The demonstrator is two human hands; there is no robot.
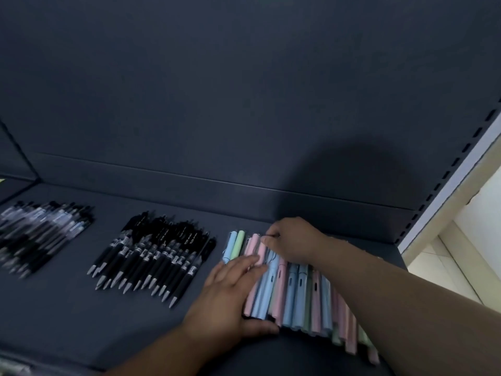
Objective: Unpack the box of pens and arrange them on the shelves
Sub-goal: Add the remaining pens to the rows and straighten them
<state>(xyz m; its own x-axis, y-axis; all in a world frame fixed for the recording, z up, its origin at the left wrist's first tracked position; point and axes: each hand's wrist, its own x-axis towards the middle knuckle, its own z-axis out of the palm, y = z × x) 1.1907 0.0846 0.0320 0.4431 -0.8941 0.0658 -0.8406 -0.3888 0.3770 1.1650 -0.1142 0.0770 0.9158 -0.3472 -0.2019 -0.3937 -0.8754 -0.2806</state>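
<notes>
fingers of left hand (226, 290) lie spread flat on slim matte pastel pens (292, 291); right hand (294, 240) pinches one.

A dark blue back panel (244, 90) rises beyond both hands, with a seam (217, 183) running across it low down. A soft shadow (352, 169) falls on the panel above the right hand (294, 240). To the right of that hand a pale upright (458, 175) with a row of dark slots slants up. Just beyond it stands a cream wall edge (471, 185), and below that lies pale tiled floor (444, 267). Far left of the left hand (225, 302), at the bottom corner, something grey (10, 369) is too blurred to tell.
</notes>
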